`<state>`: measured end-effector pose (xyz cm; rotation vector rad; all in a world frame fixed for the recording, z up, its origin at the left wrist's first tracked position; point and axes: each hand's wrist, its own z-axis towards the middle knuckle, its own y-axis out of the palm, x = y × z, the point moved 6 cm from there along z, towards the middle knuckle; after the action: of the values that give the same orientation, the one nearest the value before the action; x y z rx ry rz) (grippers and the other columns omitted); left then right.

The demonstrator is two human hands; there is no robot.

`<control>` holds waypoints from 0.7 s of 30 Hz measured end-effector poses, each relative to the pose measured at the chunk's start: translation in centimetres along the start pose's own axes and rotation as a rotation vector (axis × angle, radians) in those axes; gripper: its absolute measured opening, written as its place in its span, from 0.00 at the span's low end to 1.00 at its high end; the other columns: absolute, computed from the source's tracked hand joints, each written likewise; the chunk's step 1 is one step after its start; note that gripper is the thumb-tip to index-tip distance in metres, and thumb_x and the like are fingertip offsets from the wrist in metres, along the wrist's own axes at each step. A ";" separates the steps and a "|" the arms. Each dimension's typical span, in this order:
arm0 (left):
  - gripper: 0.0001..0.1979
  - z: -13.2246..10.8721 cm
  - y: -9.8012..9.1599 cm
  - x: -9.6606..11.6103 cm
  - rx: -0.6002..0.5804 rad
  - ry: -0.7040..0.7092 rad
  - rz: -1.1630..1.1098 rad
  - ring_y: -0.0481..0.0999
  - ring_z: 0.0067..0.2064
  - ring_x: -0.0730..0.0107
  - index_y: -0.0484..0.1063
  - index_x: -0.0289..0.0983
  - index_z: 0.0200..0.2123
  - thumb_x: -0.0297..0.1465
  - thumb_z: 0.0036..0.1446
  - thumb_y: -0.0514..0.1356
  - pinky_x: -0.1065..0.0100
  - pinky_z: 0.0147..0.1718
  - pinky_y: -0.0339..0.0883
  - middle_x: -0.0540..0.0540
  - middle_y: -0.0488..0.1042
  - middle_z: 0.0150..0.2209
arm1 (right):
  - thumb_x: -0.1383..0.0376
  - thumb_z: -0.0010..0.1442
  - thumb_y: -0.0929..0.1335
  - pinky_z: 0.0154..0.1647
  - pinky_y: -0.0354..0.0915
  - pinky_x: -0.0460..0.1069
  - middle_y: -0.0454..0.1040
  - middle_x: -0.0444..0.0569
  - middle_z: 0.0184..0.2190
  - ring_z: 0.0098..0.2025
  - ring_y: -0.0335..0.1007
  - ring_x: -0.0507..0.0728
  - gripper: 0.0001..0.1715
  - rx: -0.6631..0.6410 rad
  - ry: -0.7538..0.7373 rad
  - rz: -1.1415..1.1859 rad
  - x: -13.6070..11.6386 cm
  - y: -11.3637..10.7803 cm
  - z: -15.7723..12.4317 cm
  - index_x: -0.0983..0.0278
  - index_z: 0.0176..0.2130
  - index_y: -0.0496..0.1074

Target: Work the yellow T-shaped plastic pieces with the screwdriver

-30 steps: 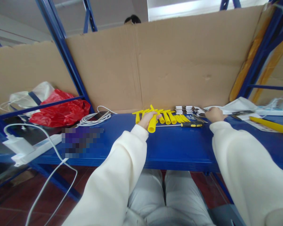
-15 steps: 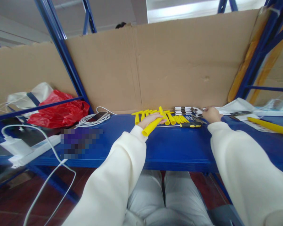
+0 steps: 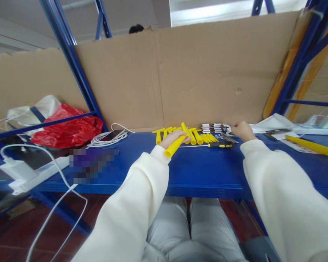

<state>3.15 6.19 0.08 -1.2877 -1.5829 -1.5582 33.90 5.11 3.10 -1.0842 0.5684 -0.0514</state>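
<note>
My left hand (image 3: pixel 169 139) is closed around a yellow T-shaped plastic handle (image 3: pixel 174 146), its round end pointing toward me. Behind and beside it lie several more yellow handles (image 3: pixel 197 137). At the back of the bench, my right hand (image 3: pixel 243 131) has its fingers pinched together; whatever sits between them is too small or hidden to make out. Close to its fingertips are flat metal pieces (image 3: pixel 229 138) and a stack of small white pieces with dark bands (image 3: pixel 211 128). A screwdriver (image 3: pixel 220 145) with a black and yellow grip lies between my hands, near small flat yellow pieces (image 3: pixel 209 138).
To the right lies a long yellow handle (image 3: pixel 313 146) beside a dark flat blade (image 3: pixel 278 131) and white bags (image 3: pixel 275 122). On the left are a phone (image 3: pixel 113 135), a coiled white cable (image 3: pixel 98 140), a red bag (image 3: pixel 68 125) and a power strip (image 3: pixel 47 171). Cardboard (image 3: pixel 207 72) walls the back.
My right hand has lifted slightly and shifted a little left at the back of the bench. My left hand keeps the yellow handle almost in place.
</note>
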 end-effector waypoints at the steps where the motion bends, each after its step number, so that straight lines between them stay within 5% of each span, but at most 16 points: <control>1: 0.15 0.0 -0.1 0.0 0.017 0.010 -0.018 0.85 0.47 0.55 0.77 0.38 0.40 0.15 0.59 0.59 0.62 0.43 0.80 0.41 0.83 0.37 | 0.69 0.63 0.65 0.51 0.70 0.55 0.82 0.62 0.42 0.51 0.78 0.69 0.18 -0.050 -0.059 -0.012 -0.7 -0.1 -0.2 0.69 0.43 0.83; 4: 0.14 0.1 -0.4 0.1 0.036 0.037 -0.028 0.85 0.44 0.57 0.77 0.37 0.41 0.15 0.60 0.58 0.66 0.39 0.80 0.41 0.82 0.34 | 0.65 0.63 0.68 0.49 0.70 0.51 0.83 0.55 0.39 0.44 0.79 0.63 0.13 -0.287 -0.292 0.003 -3.0 0.4 -1.3 0.67 0.38 0.83; 7: 0.13 0.3 -0.7 0.2 0.035 0.064 -0.016 0.84 0.38 0.64 0.76 0.36 0.39 0.15 0.61 0.57 0.71 0.36 0.79 0.43 0.80 0.32 | 0.62 0.59 0.73 0.53 0.70 0.50 0.83 0.50 0.43 0.48 0.79 0.61 0.11 -0.454 -0.453 -0.013 -4.4 1.4 -2.9 0.63 0.41 0.83; 12: 0.11 1.1 -1.4 0.8 0.029 0.120 0.005 0.80 0.28 0.74 0.74 0.35 0.40 0.15 0.61 0.58 0.75 0.32 0.75 0.45 0.80 0.33 | 0.60 0.49 0.77 0.64 0.65 0.56 0.78 0.54 0.57 0.62 0.72 0.69 0.29 -0.485 -0.557 -0.175 -4.5 2.8 -4.1 0.61 0.52 0.82; 21: 0.08 1.7 -2.6 1.3 0.104 0.214 0.126 0.76 0.25 0.77 0.70 0.36 0.34 0.17 0.57 0.61 0.76 0.25 0.66 0.51 0.75 0.28 | 0.62 0.52 0.74 0.63 0.64 0.64 0.78 0.55 0.56 0.61 0.70 0.71 0.24 -0.408 -0.569 -0.356 -4.1 3.6 -3.8 0.57 0.50 0.82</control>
<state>0.69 8.52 -0.16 -1.1032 -1.4031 -1.4631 27.76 5.05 0.44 -1.5131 -0.1408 0.0663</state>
